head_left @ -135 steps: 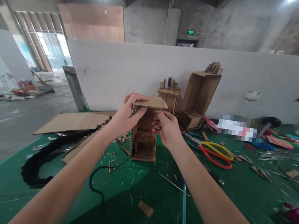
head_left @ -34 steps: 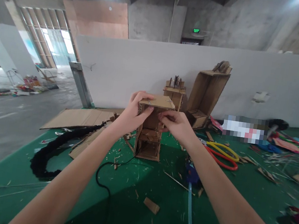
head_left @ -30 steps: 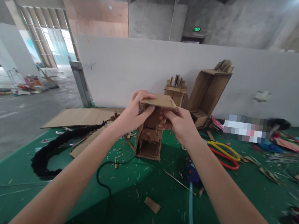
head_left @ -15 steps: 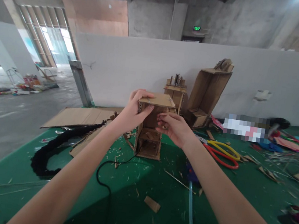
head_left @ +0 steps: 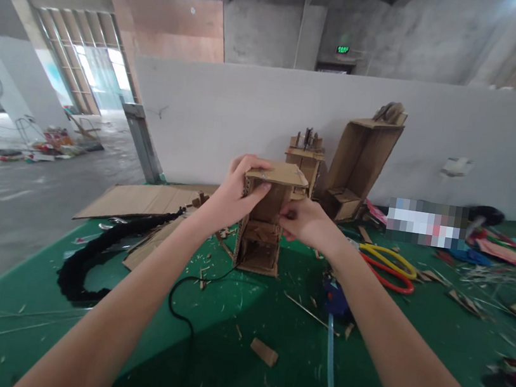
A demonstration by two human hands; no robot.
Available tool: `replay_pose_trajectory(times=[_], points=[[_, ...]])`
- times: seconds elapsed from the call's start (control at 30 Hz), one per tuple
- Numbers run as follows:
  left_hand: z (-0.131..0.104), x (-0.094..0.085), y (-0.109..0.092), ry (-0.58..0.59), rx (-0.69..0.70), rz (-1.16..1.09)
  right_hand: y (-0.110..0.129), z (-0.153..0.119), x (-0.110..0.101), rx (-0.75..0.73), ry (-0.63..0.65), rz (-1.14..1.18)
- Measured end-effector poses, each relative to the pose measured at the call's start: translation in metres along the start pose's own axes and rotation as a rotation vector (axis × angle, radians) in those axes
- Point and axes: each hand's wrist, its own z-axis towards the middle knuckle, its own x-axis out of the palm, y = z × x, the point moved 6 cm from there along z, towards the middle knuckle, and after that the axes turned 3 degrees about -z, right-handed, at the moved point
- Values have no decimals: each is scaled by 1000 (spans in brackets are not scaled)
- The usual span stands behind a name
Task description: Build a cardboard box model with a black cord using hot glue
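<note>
**Right hand dropped to the model's side wall**

Since half a second before, the right hand (head_left: 309, 223) had slid lower and closer to the cardboard model (head_left: 264, 220), its fingers pinched on the right wall's edge below the roof. Left hand (head_left: 233, 193) gripped the upper left corner, thumb over the roof panel (head_left: 277, 172), fingers curled on the front. The model stood upright on the green tabletop (head_left: 218, 341), near its left edge. A black cable (head_left: 180, 298) looped just before it; a flat cardboard sheet (head_left: 137, 199) lay to the left. Scissors (head_left: 386, 269) lay right, with a taller box (head_left: 361, 163) behind. Open green lay nearer the camera. A green sign (head_left: 342, 50) glowed, unreadable.
</note>
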Motion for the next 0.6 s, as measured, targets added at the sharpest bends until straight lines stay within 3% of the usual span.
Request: replay_pose_trajectory(times=[0.2, 0.43, 0.6], points=[[0, 0, 2, -16, 2, 1, 6, -4, -1, -19, 40, -361], [0, 1, 1, -11, -3, -7, 17, -4, -16, -92, -263, -487], [0, 1, 0, -13, -19, -7, 21, -3, -8, -63, -361, -619]])
